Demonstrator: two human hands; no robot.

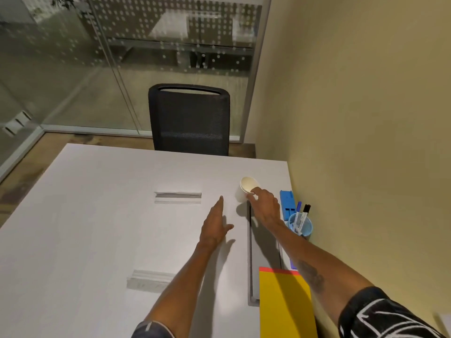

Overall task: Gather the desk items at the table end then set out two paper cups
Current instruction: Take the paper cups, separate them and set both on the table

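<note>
Paper cups (248, 189), seemingly nested and tilted, were in the right hand (264, 207) grip just beside the blue pen holder (300, 225), where desk items looked gathered, the left hand (216, 225) open and empty, cups apparently not yet set out.

Dim, warm-yellow indoor light, greenish cast overall. Source seems overhead: soft-edged shadows fall on the white table (97, 215) just under and right of the left hand (216, 224) and beneath the right hand (264, 208). Paper cup (247, 189) throws a small dark shadow toward the camera. Glass partition (73, 69) shows hazy reflections and a dotted pattern; the scene behind it is murky. Wide-angle bowing bends the table edges and wall line. Slight softness throughout, with compression smear on the far background. No harsh glare.
</note>
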